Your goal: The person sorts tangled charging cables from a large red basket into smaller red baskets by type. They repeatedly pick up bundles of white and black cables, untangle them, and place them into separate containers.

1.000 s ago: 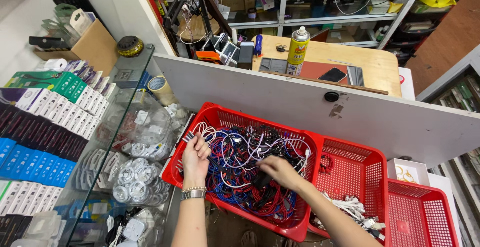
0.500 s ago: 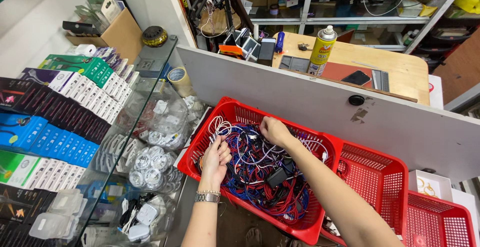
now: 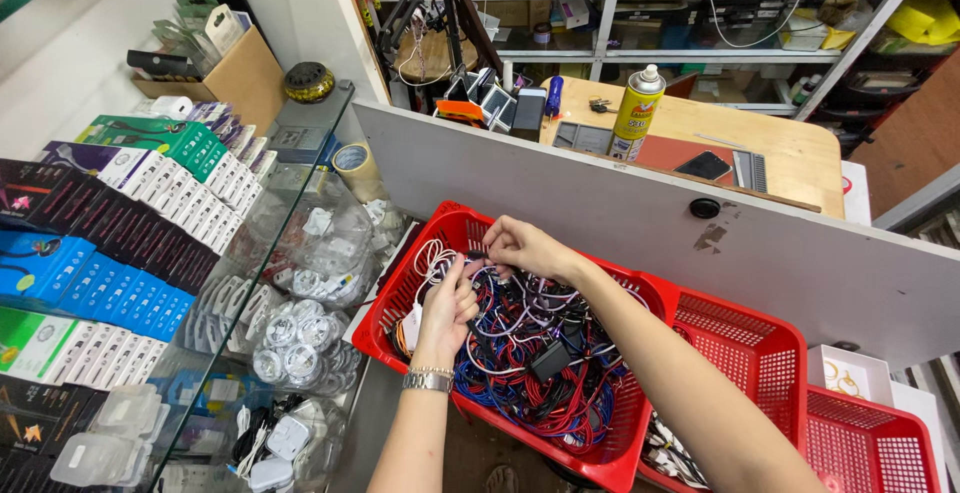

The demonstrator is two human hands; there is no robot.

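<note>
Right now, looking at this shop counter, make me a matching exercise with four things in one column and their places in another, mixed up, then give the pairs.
Things:
1. spray can
2. roll of tape
3. tangle of cables
4. wristwatch

Places:
A. in the big red basket
B. on the left hand's wrist
C. on the wooden desk
D. on the glass shelf by the white partition

Pairs: 1-C, 2-D, 3-A, 4-B
</note>
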